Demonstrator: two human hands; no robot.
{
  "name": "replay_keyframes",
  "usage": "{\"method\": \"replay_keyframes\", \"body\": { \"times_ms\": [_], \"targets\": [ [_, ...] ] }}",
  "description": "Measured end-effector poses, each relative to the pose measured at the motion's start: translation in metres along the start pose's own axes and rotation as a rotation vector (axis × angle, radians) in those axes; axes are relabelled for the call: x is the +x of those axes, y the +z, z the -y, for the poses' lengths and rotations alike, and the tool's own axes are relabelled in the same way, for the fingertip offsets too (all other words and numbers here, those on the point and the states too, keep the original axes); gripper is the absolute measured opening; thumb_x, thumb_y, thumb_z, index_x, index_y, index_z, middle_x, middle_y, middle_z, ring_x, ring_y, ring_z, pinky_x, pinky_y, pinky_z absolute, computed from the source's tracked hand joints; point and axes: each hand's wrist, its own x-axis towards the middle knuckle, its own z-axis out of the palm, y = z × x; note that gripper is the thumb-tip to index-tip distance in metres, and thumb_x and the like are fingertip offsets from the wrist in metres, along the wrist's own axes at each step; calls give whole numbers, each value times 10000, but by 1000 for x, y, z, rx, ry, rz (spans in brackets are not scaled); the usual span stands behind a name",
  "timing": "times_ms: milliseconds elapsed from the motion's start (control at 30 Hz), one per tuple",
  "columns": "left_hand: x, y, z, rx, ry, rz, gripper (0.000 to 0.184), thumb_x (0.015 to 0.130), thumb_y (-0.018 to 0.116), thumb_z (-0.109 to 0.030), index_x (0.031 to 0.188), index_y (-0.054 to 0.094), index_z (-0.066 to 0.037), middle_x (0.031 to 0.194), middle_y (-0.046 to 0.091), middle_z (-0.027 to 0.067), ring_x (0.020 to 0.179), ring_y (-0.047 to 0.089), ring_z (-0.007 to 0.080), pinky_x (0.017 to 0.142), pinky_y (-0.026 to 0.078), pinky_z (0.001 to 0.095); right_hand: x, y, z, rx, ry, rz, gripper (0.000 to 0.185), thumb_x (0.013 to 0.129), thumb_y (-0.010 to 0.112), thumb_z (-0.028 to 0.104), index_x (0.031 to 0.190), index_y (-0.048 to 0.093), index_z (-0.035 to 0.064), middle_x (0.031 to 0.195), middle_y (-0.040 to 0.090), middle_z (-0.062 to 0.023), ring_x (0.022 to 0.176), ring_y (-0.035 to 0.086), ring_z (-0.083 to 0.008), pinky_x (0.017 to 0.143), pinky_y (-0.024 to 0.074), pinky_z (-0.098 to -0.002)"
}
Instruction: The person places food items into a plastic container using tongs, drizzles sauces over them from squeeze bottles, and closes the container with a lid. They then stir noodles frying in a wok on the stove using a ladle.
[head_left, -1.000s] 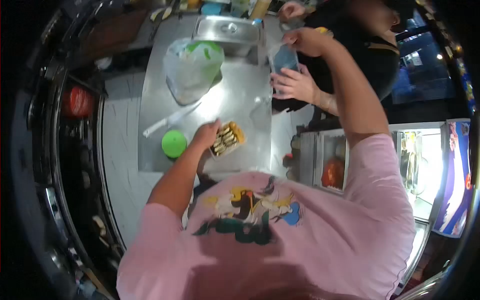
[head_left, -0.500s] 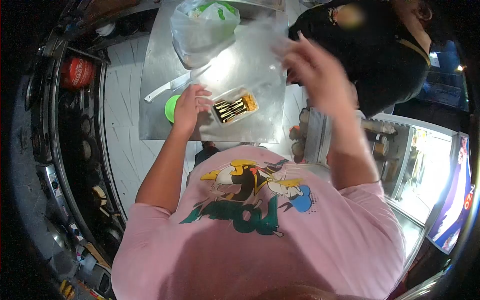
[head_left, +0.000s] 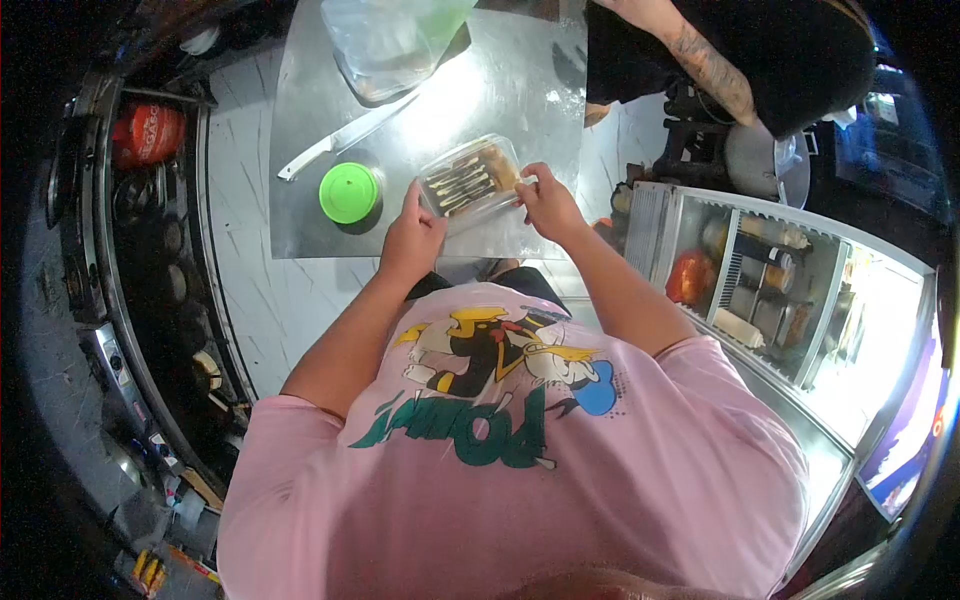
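Observation:
A rectangular plastic food container point(head_left: 447, 203) stands on the steel table in front of me. Through a clear lid point(head_left: 497, 160) over its top I see dark food striped with pale sauce and a brownish portion at the right end. My left hand point(head_left: 413, 240) grips the container's near left corner, fingers closed against its side. At the right edge, my right hand point(head_left: 551, 207) pinches the lid at the rim. Whether the lid is fastened all round cannot be told. Left of the container is a tub with a bright green lid point(head_left: 348, 193).
A large white-handled knife point(head_left: 335, 144) lies beyond the green-lidded tub. Behind it stands a plastic bag point(head_left: 385, 50) with green contents. Another person's tattooed forearm point(head_left: 710, 70) reaches in at the upper right. A lit glass display case point(head_left: 760, 275) stands on my right.
My right hand has come down from the upper right to the container, which now has a clear lid over it. My left hand has moved onto its near left corner. The other person's arm has appeared.

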Motion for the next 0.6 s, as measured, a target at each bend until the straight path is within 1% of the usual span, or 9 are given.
{"method": "replay_keyframes", "body": {
  "times_ms": [33,100,133,200,333,433,500,533,600],
  "targets": [
    [-1,-1,-3,1,-5,4,808,930,741,-171,1613,336,-19,904,732,143,794,732,316,766,572,417,1,0,-2,2,5,3,313,1077,560,251,1302,485,48,853,754,-130,632,709,-255,623,560,-403],
    [0,-2,-6,37,-25,18,926,929,755,-187,1666,221,-12,876,734,130,795,731,313,755,572,416,4,0,-6,-46,0,14,320,1066,569,252,1300,483,50,832,755,-135,692,730,-315,686,565,-443],
    [1,-1,-4,38,-28,20,926,929,755,-187,1666,221,-12,876,734,130,795,731,313,755,572,416,8,1,-10,-44,3,16,320,1066,569,252,1300,483,50,832,755,-135,692,730,-315,686,565,-443],
    [3,-2,-1,47,2,-3,968,929,770,-205,1675,184,-14,875,733,129,787,729,307,744,569,407,13,5,-16,-89,-95,-9,325,1061,581,240,1303,484,45,845,746,-112,609,693,-225,607,550,-379],
    [3,2,3,26,-19,1,977,929,777,-216,1678,181,-18,852,727,123,775,725,295,738,567,397,19,8,-24,-118,-139,-50,323,1063,581,237,1305,484,47,848,746,-112,615,695,-226,606,549,-381],
    [6,4,10,39,4,17,998,925,788,-223,1684,170,-26,916,732,129,797,725,285,743,567,388,20,7,-23,-106,-110,-56,315,1070,582,242,1296,491,42,858,747,-118,621,694,-225,606,551,-381],
    [8,3,10,25,29,13,1008,922,793,-224,1690,166,-38,1095,725,146,815,723,287,740,568,379,18,7,-19,-25,-72,-47,272,1054,582,225,1245,517,43,841,745,-181,800,741,-394,778,562,-481],
    [8,2,7,27,27,15,1008,922,793,-224,1690,166,-38,1095,725,146,815,723,287,740,568,379,18,6,-15,-23,-71,-46,272,1054,582,225,1245,517,43,841,745,-181,800,741,-394,778,562,-481],
    [8,-1,3,-24,23,47,1009,908,804,-220,1687,185,-48,1329,638,185,1018,714,326,842,578,408,19,2,-10,84,74,31,272,1055,584,218,1253,528,39,820,729,-177,808,733,-416,785,566,-482]
  ]
}}
